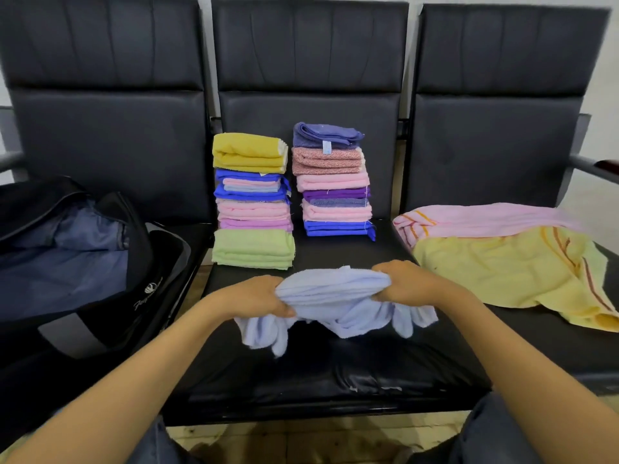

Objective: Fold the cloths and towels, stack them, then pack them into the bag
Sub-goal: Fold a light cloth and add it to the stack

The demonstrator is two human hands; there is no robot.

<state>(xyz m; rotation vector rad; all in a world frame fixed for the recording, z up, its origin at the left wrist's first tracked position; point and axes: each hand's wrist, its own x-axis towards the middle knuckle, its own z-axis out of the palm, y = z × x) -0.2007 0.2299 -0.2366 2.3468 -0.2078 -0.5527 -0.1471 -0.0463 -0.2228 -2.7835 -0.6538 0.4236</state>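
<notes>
**Here: light-blue towel (335, 296) held bunched over the middle seat (335, 373)**

The left hand (268, 296) and right hand (402, 283) each grip one end of the gathered towel, fingers curled round the cloth. Its loose ends hang toward the front half of the seat. Near the seat's back edge stand two piles of folded cloths. The left stack (253, 202) is topped by a mustard-yellow piece and the right stack (335, 182) by a blue-violet one. The open dark bag (83, 262) lies on the left seat. An unfolded pink towel (485, 217) and yellow towel (502, 269) overlap on the right seat (536, 346).
</notes>
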